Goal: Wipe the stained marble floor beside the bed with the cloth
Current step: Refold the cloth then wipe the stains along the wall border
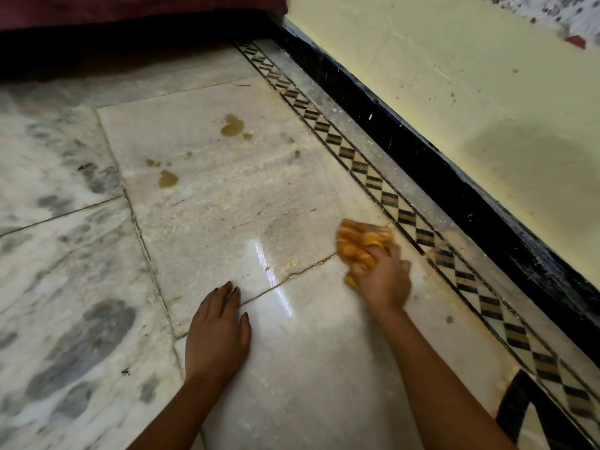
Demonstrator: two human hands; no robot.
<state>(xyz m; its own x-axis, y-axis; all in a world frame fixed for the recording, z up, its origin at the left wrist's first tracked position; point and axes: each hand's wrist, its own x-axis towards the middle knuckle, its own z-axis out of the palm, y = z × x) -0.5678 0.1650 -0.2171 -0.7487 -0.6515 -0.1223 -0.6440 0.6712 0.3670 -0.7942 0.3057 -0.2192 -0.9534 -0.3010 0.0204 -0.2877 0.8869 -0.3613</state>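
Marble floor [211,222]: two brown stains [232,126], one orange cloth [357,245] in right fingers [365,269], left fingers [224,293] flat.

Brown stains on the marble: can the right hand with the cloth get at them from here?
Probably yes. Only bare floor lies between the right hand, gripping the orange cloth, and the brown stains farther ahead. The left hand rests flat, clear of that path.
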